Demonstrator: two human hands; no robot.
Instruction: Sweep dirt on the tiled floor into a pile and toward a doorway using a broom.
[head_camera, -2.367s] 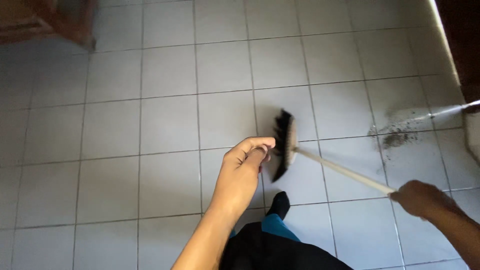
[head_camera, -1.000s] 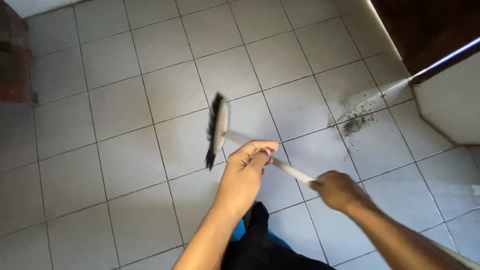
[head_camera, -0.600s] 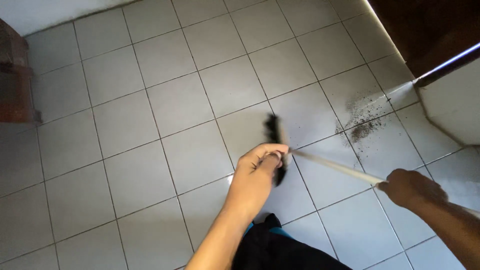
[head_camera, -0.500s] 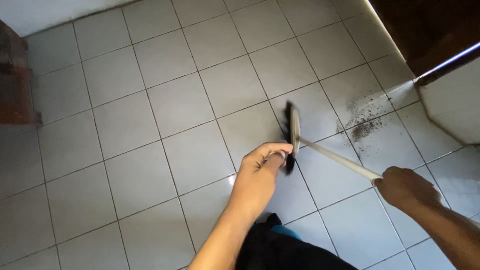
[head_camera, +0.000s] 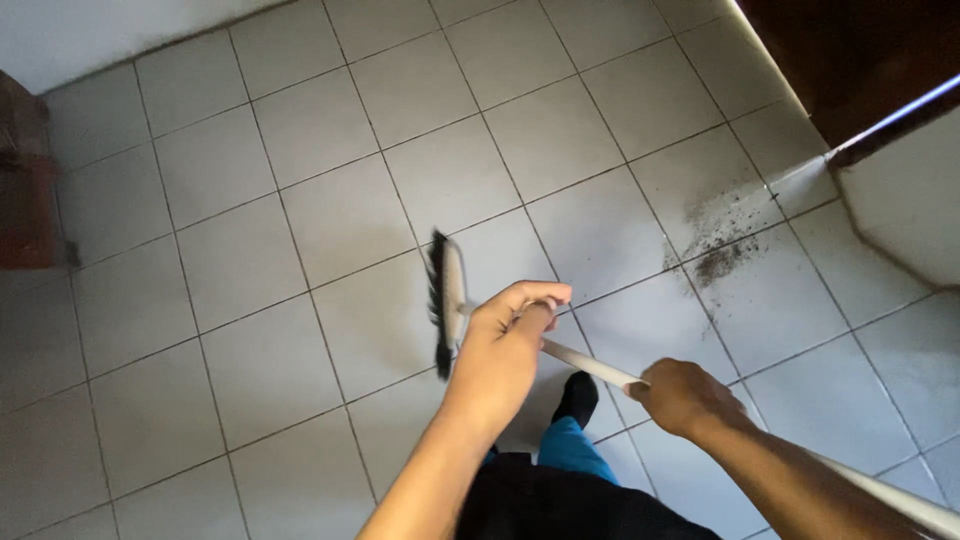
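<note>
Ahead of the right hand (head_camera: 683, 397), clenched on the broom handle (head_camera: 590, 364), the brush head (head_camera: 446, 300) meets tile. The left hand (head_camera: 505, 345) hangs loosely curled (empty); a one-handed sweep could wobble and miss the dirt pile (head_camera: 722, 255).

Black-bristled broom (head_camera: 443, 300), pale handle; grey floor tiles (head_camera: 250, 260).
</note>
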